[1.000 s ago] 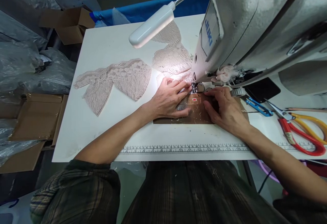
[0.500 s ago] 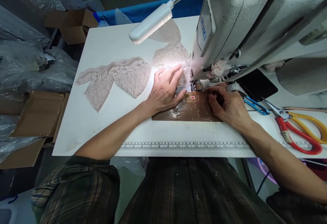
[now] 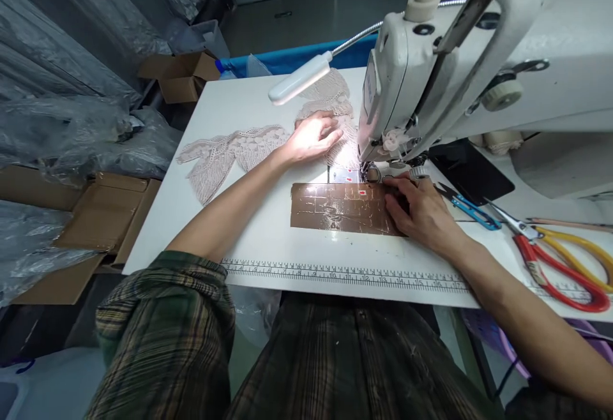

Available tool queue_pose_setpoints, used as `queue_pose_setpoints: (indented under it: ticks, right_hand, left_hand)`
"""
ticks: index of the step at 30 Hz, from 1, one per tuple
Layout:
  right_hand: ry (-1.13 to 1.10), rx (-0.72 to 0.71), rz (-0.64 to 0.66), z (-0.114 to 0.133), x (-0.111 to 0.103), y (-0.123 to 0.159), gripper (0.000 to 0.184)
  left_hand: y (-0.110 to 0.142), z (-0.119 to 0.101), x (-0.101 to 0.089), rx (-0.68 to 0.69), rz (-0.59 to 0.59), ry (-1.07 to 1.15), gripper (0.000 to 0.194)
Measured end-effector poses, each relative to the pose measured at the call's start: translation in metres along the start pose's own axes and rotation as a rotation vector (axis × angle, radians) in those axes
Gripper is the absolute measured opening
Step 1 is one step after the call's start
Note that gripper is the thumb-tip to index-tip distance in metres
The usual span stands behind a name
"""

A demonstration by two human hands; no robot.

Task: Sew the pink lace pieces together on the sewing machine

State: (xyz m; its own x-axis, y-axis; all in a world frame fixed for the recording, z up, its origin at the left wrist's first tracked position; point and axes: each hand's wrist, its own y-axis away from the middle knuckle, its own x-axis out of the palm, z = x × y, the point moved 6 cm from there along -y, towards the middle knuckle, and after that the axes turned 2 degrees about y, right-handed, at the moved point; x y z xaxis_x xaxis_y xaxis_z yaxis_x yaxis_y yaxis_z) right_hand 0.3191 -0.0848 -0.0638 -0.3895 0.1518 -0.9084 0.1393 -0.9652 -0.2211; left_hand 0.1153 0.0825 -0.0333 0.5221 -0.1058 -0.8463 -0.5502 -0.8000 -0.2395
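Left grip: left hand [image 3: 313, 139] open, fingers spread on the lace [image 3: 345, 147].
Right grip: right hand [image 3: 419, 208] curled at the brown sheet [image 3: 335, 208]; cannot tell whether it pinches anything.
Lace: on the tabletop [image 3: 263, 238], beside the sewing machine [image 3: 389, 82].
Progress: lace near the presser foot [image 3: 365, 171], second lace [image 3: 215, 152] aside; stitching done or left cannot be told.
Scissors [image 3: 530, 259]: beyond the right hand.

Pale patterned lace [image 3: 345, 147] lies spread; sewing machine [image 3: 393, 82] beside it.
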Motion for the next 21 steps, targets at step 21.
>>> queue_pose_setpoints:
  ticks: [21]
  right_hand:
    - [-0.068,-0.365,-0.065,0.007,0.001,0.006,0.041]
  left_hand:
    - [0.139,0.058,-0.064,-0.481,-0.314,0.041,0.025]
